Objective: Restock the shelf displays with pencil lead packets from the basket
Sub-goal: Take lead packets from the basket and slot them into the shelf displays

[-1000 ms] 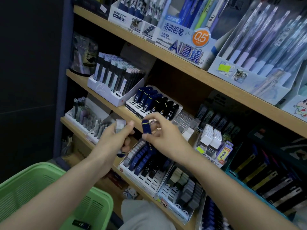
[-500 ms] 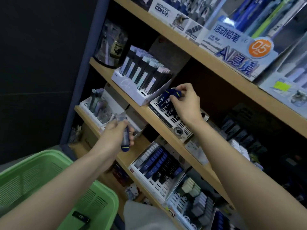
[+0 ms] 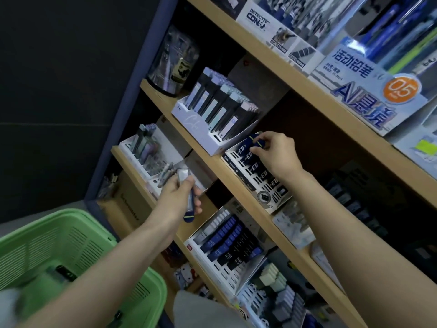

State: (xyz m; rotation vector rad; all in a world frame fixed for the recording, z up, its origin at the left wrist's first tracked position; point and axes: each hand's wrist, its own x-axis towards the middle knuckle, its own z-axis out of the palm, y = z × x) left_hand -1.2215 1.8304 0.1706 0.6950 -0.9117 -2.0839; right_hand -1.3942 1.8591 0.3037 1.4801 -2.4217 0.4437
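Note:
My right hand [image 3: 275, 155] pinches a dark blue pencil lead packet [image 3: 255, 141] at the top of a white slotted display tray [image 3: 238, 170] on the middle shelf, where more blue packets stand in a row. My left hand [image 3: 176, 198] grips a small bundle of lead packets [image 3: 189, 204], blue ends pointing down and a clear end up, in front of the lower shelf. The green basket [image 3: 59, 237] sits at the lower left with a dark packet [image 3: 66, 272] lying in it.
A white box of tall lead cases [image 3: 212, 110] stands just left of the tray. Below is another tray of blue and black packets [image 3: 224, 247]. Pen display boxes [image 3: 364, 91] fill the top shelf. Erasers and small trays crowd the lower shelves.
My right hand carried the blue packet up from in front of the lower tray to the middle-shelf tray and is now setting it among the row. My left hand stayed low with its bundle.

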